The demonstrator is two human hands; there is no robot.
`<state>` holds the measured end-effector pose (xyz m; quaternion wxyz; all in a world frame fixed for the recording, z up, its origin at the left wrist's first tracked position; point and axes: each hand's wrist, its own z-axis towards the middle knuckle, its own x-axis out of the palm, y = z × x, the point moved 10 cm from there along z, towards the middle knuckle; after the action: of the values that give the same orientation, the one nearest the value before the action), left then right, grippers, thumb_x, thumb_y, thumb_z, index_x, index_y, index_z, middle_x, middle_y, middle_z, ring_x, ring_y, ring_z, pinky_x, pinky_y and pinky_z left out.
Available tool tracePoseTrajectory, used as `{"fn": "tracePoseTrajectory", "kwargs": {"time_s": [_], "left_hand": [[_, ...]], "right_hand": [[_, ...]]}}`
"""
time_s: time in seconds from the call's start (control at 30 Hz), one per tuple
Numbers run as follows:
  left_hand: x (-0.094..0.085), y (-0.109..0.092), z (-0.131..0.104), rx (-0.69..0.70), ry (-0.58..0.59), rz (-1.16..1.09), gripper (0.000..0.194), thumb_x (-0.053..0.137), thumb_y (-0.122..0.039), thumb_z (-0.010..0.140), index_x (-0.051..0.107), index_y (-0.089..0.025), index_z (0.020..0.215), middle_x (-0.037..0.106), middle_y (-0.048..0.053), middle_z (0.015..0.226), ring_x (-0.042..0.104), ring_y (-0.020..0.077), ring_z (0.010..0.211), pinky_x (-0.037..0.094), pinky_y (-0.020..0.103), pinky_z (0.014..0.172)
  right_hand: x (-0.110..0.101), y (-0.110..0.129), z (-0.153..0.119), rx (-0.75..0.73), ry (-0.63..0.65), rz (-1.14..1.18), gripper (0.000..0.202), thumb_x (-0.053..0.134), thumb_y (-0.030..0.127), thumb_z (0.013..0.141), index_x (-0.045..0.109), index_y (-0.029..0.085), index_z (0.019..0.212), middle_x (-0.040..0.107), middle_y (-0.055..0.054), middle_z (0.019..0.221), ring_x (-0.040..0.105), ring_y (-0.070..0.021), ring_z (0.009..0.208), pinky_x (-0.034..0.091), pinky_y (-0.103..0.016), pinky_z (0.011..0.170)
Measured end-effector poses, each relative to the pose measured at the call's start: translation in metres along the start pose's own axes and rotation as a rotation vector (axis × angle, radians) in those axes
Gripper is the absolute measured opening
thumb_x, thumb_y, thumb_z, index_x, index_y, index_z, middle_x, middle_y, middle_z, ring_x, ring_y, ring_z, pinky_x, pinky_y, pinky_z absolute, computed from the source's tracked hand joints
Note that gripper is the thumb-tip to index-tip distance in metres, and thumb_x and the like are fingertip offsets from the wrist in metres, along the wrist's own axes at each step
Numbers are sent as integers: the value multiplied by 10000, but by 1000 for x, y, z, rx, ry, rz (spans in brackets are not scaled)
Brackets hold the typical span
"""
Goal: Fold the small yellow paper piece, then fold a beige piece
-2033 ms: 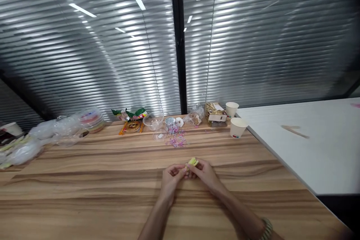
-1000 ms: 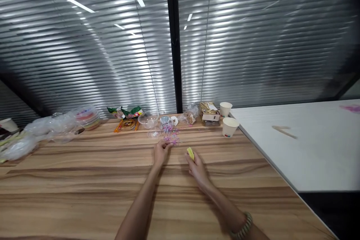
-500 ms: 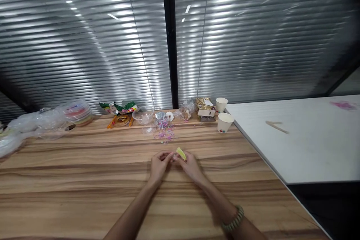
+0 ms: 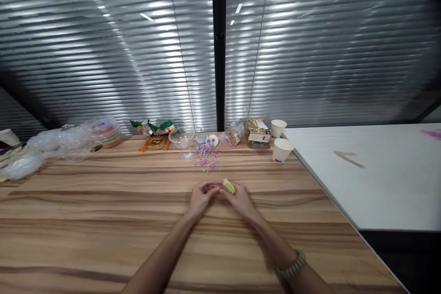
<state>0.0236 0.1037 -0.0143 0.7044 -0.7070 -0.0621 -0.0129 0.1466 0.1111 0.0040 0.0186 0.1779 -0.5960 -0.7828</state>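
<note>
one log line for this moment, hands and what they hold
left hand: at yellow piece | right hand: pinching yellow piece | paper clips: scattered beyond | surface: wooden table

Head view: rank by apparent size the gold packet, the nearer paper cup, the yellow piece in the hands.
1. gold packet, largest.
2. nearer paper cup, slightly smaller.
3. yellow piece, smallest, though closest to the camera and partly hidden by the right hand and left hand.

I see two paper cups (image 4: 281, 149) by a gold box (image 4: 257, 133), a snack bag (image 4: 155, 127), a clear bowl (image 4: 182, 139) and plastic bags (image 4: 44, 147) on the wooden table (image 4: 103, 211).
</note>
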Motion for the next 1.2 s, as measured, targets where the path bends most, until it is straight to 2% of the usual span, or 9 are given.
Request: {"fn": "tracePoseTrajectory", "kwargs": {"time_s": [0.2, 0.43, 0.6, 0.7, 0.83, 0.93, 1.03, 1.13, 1.2], "left_hand": [[6, -1, -3, 12, 21, -18, 300, 743, -282, 564, 677, -110, 800, 688, 92, 769, 623, 182, 696, 486, 268, 657], [6, -13, -4, 147, -16, 76, 224, 712, -313, 611, 636, -126, 709, 651, 62, 716, 588, 146, 646, 458, 235, 596], [33, -15, -10, 169, 231, 33, 327, 680, -360, 648, 554, -133, 845, 584, 17, 710, 524, 93, 573, 426, 195, 519], [47, -12, -14, 134, 385, 110, 361, 603, -380, 715, 527, -140, 974, 582, 5, 678, 497, 80, 484, 405, 194, 472], [55, -13, -14, 188, 434, 378, 261, 490, -309, 780, 620, -133, 922, 639, 52, 767, 463, 72, 419, 365, 194, 427], [61, -26, -16, 344, 438, 537, 216, 507, -253, 766, 682, -133, 804, 657, 53, 740, 534, 119, 562, 401, 204, 533], [57, -29, -17, 338, 446, 550, 231, 569, -306, 737, 700, -127, 799, 653, 37, 664, 543, 135, 588, 410, 215, 571], [38, -22, -12, 188, 361, 508, 380, 634, -356, 681, 667, -105, 964, 647, 30, 599, 513, 117, 478, 402, 217, 507], [26, -22, -9, 147, 303, 433, 490, 669, -345, 649, 611, -112, 1076, 678, 50, 693, 567, 134, 545, 432, 223, 548]], "right_hand": [[5, 4, -3, -30, 43, -60, 270, 508, 319, 767, 637, 134, 916, 668, -79, 873, 594, -196, 765, 438, -279, 700], [-6, -2, -2, 27, -39, -192, 341, 459, 412, 770, 633, 119, 781, 637, -63, 686, 553, -184, 626, 397, -253, 573], [-21, 1, -4, 16, -169, -313, 356, 427, 427, 773, 623, 132, 740, 631, -65, 657, 527, -171, 586, 360, -237, 538], [-32, 2, -7, 12, -249, -379, 378, 414, 449, 776, 619, 136, 731, 618, -64, 610, 498, -167, 535, 325, -239, 505], [-46, 6, -10, -38, -336, -383, 410, 414, 484, 783, 618, 131, 745, 633, -77, 648, 506, -168, 549, 329, -242, 520], [-44, 12, -9, -85, -291, -392, 386, 470, 487, 759, 626, 134, 757, 641, -71, 670, 521, -167, 573, 337, -240, 536], [-40, 15, -8, -105, -213, -382, 329, 516, 449, 745, 635, 144, 781, 651, -61, 716, 547, -168, 617, 359, -238, 565], [-40, 16, -6, -123, -147, -371, 299, 561, 408, 722, 628, 149, 855, 655, -64, 813, 569, -182, 715, 387, -251, 633], [-44, 17, -7, -119, -133, -330, 334, 565, 413, 719, 610, 144, 912, 646, -64, 832, 567, -182, 734, 396, -256, 645]]}}
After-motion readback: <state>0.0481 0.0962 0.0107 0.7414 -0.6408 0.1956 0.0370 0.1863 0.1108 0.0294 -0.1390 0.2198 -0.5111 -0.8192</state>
